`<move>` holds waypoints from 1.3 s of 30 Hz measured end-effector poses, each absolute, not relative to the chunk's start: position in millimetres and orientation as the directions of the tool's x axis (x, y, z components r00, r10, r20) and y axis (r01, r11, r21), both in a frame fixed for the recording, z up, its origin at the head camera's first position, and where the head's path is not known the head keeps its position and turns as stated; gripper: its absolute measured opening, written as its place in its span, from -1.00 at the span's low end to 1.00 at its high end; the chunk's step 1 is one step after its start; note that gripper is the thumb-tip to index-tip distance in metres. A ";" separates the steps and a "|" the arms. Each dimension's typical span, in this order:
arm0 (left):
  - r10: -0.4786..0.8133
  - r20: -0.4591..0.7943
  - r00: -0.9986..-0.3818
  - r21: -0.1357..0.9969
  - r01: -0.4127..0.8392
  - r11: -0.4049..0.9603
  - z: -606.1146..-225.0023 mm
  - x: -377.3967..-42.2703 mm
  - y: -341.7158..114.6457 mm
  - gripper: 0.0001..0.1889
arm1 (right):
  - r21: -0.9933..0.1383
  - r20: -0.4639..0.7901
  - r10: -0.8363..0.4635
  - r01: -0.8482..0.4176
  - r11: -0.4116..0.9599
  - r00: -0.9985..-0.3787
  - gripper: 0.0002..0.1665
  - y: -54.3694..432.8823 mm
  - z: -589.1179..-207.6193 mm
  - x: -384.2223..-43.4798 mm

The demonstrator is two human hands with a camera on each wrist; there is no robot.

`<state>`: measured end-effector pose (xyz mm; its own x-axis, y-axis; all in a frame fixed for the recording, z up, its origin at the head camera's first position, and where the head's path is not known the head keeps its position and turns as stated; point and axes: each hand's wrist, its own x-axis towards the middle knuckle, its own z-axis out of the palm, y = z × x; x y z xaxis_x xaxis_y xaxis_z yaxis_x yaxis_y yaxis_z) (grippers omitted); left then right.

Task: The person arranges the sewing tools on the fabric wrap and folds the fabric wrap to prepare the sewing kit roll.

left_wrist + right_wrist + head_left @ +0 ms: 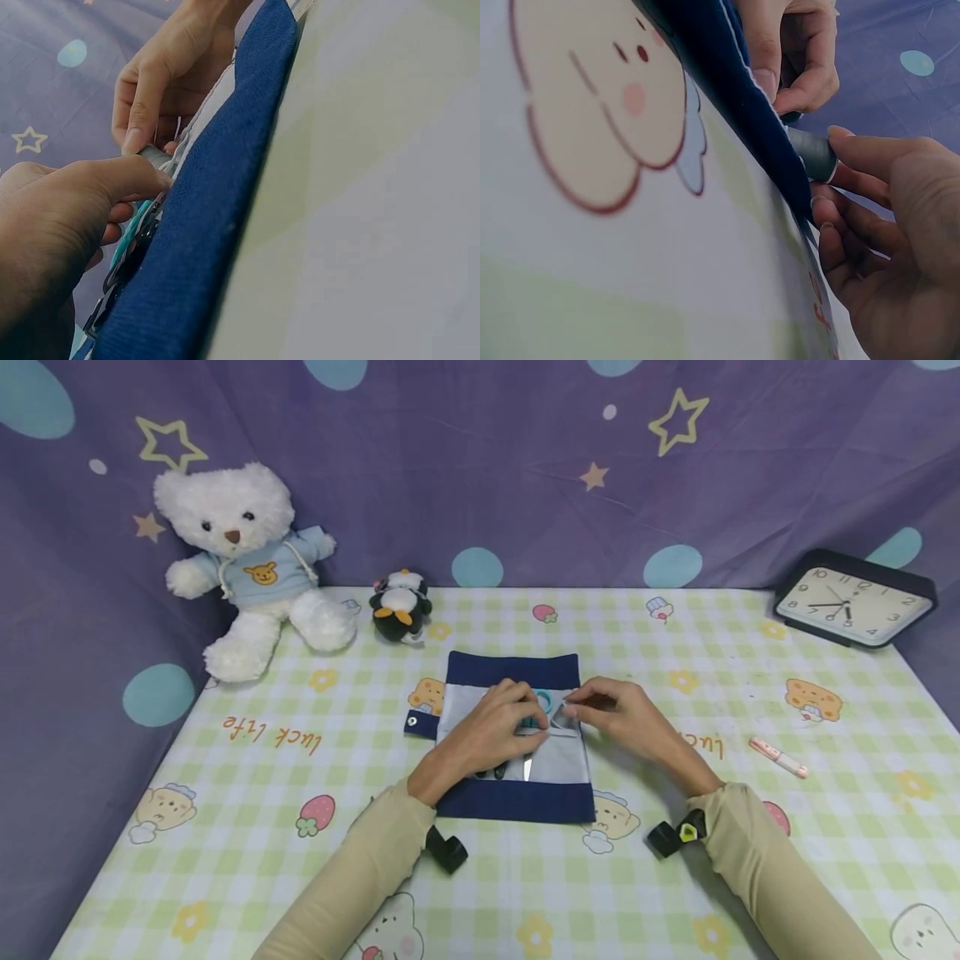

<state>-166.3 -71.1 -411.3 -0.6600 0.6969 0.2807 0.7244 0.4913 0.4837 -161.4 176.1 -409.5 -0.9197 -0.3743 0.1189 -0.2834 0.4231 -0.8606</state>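
Grey cylinder (815,155) at the edge of the cloth pouch (517,802), clamped between right hand (630,718) thumb and fingers. Left hand (487,722) alongside; cannot tell whether clamped. Loose pinch could drop cylinder; slack pouch may fold. Underneath, checked tablecloth (247,860); beyond grip, white bear (258,560), penguin (397,604), clock (851,603), purple curtain (480,460).
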 end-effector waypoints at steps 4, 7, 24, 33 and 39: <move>0.696 0.287 -0.659 0.484 0.726 0.488 -412.0 -166.2 -71.1 -0.91 | -0.863 0.106 -0.382 -0.276 0.423 -0.918 -0.80 175.8 -409.2 -161.8; 0.695 0.294 -0.657 0.485 0.729 0.484 -412.2 -166.0 -71.1 -0.92 | -0.862 0.106 -0.379 -0.275 0.426 -0.919 -0.80 175.0 -407.8 -161.4; 0.695 0.323 -0.643 0.473 0.745 0.470 -412.2 -165.7 -71.2 -0.94 | -0.823 0.201 -0.409 -0.380 0.422 -0.890 -0.87 173.2 -408.3 -161.0; 0.696 0.330 -0.638 0.467 0.751 0.467 -412.4 -166.7 -71.1 -0.94 | -0.798 0.234 -0.410 -0.415 0.437 -0.882 -0.88 171.6 -407.3 -160.1; 0.695 0.331 -0.638 0.469 0.750 0.466 -411.8 -166.8 -71.1 -0.94 | -0.771 0.267 -0.397 -0.441 0.459 -0.878 -0.88 171.2 -407.8 -160.6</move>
